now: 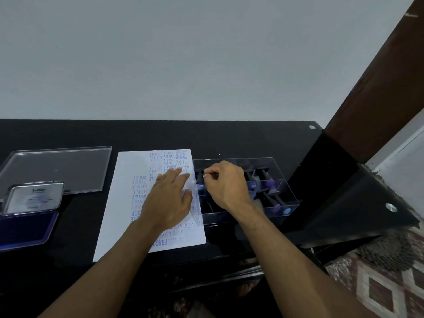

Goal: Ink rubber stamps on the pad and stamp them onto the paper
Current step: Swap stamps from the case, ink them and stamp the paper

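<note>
Head cam: left hand flat, fingers straight, pressing the stamped paper on the black desk. Right hand curled inside the clear divided stamp box, fingertips pinching a dark stamp handle. More stamps lie in the compartments. Open ink pad far left, well apart from the paper, clear lid behind it.

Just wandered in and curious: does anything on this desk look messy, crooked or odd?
Mostly tidy. The paper lies slightly askew, and its blue stamp prints overlap and face different ways. The ink pad sits open at the left.
</note>
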A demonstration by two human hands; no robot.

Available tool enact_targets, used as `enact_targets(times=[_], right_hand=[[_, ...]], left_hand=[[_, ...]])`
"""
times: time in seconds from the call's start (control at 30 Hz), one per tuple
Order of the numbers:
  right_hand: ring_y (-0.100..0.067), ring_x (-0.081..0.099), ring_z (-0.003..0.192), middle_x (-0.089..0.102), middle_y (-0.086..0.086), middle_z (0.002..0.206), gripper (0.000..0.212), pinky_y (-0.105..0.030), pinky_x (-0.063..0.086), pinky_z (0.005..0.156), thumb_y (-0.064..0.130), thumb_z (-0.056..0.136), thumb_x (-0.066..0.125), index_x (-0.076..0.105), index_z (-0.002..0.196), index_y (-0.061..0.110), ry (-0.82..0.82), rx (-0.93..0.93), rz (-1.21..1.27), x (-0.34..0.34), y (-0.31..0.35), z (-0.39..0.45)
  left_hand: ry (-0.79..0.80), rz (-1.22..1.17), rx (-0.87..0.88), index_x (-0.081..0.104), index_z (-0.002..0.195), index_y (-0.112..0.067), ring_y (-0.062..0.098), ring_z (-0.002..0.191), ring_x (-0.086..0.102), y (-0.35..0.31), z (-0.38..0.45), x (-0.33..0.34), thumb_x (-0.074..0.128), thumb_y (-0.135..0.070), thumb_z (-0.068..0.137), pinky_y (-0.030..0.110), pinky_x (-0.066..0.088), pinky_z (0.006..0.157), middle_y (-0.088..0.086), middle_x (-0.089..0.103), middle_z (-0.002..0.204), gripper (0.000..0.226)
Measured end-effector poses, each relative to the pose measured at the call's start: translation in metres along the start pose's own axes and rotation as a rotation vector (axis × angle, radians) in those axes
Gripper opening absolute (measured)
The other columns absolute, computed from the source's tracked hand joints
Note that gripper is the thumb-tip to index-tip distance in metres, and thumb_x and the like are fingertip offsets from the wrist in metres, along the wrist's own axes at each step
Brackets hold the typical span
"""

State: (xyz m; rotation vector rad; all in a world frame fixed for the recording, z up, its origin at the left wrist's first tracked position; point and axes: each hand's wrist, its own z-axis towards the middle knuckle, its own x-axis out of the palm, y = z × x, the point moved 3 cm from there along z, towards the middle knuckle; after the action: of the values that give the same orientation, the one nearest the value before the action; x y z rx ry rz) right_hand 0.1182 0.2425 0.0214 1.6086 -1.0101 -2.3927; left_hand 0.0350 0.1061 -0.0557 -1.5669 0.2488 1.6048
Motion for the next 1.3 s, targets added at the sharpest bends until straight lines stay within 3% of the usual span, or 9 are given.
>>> enact_targets(times=[0.1,0.23,0.3,0.4,0.47,0.57,0.7,1.07,1.3], right_hand=[[-0.010,0.066,0.080,0.073,-0.001,0.093,0.018,-0.002,0.041,0.065,0.010,0.091,0.060,0.077,0.098,0.011,-0.053,-0.022,0.035,-0.012,0.000,-0.006],[-0.008,0.064,0.093,0.073,-0.002,0.102,0.019,-0.012,0.048,0.086,0.010,0.089,0.062,0.077,0.102,0.011,-0.148,-0.048,0.035,-0.027,-0.009,-0.015],[-0.002,0.059,0.088,0.072,0.000,0.100,0.017,0.001,0.038,0.076,0.013,0.089,0.064,0.077,0.099,0.014,-0.179,-0.030,-0.006,-0.038,-0.017,-0.019],[-0.004,0.056,0.075,0.070,0.004,0.087,0.017,-0.003,0.037,0.066,0.014,0.086,0.062,0.078,0.083,0.018,-0.178,0.020,-0.126,-0.054,-0.040,-0.023],[-0.008,0.059,0.062,0.070,0.005,0.074,0.022,-0.019,0.050,0.058,0.013,0.081,0.057,0.074,0.068,0.017,-0.144,0.085,-0.199,-0.064,-0.059,-0.026],[-0.013,0.058,0.053,0.064,0.003,0.061,0.020,-0.025,0.050,0.050,0.014,0.077,0.055,0.066,0.060,0.014,-0.035,0.222,-0.235,-0.079,-0.080,-0.037],[-0.020,0.061,0.066,0.063,0.000,0.070,0.016,-0.030,0.053,0.061,0.018,0.078,0.057,0.068,0.067,0.014,0.102,0.269,-0.332,-0.087,-0.092,-0.044],[-0.020,0.053,0.088,0.064,0.003,0.090,0.034,-0.043,0.030,0.086,0.053,0.094,0.049,0.062,0.082,0.025,0.426,0.284,-0.426,-0.080,-0.104,-0.033],[-0.018,0.054,0.079,0.061,0.005,0.077,0.033,-0.044,0.031,0.086,0.045,0.092,0.050,0.059,0.069,0.024,0.342,0.250,-0.411,-0.080,-0.100,-0.035]], left_hand=[[-0.069,-0.060,-0.016,0.048,0.147,-0.017,0.025,0.149,0.033,-0.009,0.000,-0.012,0.049,-0.031,0.103,0.037,0.014,0.120,0.006,0.041,0.158,0.047],[-0.149,-0.126,0.060,0.055,0.142,-0.010,0.028,0.141,0.043,-0.030,0.000,-0.028,0.039,-0.035,0.099,0.035,0.026,0.115,0.011,0.050,0.150,0.052],[-0.172,-0.146,0.123,0.057,0.140,-0.009,0.028,0.137,0.046,-0.045,0.000,-0.034,0.036,-0.040,0.098,0.033,0.033,0.112,0.011,0.053,0.146,0.056],[-0.115,-0.145,0.169,0.054,0.142,-0.012,0.025,0.141,0.041,-0.073,0.002,-0.035,0.038,-0.041,0.097,0.039,0.036,0.115,0.008,0.050,0.148,0.056],[-0.068,-0.112,0.198,0.051,0.144,-0.015,0.024,0.146,0.034,-0.091,0.004,-0.029,0.041,-0.039,0.098,0.040,0.029,0.121,0.007,0.047,0.152,0.053],[-0.019,-0.061,0.243,0.047,0.148,-0.019,0.021,0.148,0.029,-0.115,0.006,-0.018,0.045,-0.036,0.102,0.043,0.020,0.125,0.004,0.043,0.155,0.049],[0.027,-0.019,0.285,0.046,0.149,-0.021,0.021,0.149,0.028,-0.139,0.007,-0.005,0.043,-0.038,0.102,0.044,0.016,0.126,0.002,0.041,0.156,0.050],[0.091,0.027,0.263,0.050,0.145,-0.020,0.021,0.148,0.030,-0.139,0.010,0.017,0.043,-0.038,0.101,0.044,0.016,0.125,0.002,0.043,0.155,0.048],[0.085,0.034,0.264,0.050,0.145,-0.021,0.019,0.148,0.031,-0.136,0.011,0.020,0.041,-0.039,0.101,0.042,0.017,0.125,0.002,0.043,0.155,0.048]])
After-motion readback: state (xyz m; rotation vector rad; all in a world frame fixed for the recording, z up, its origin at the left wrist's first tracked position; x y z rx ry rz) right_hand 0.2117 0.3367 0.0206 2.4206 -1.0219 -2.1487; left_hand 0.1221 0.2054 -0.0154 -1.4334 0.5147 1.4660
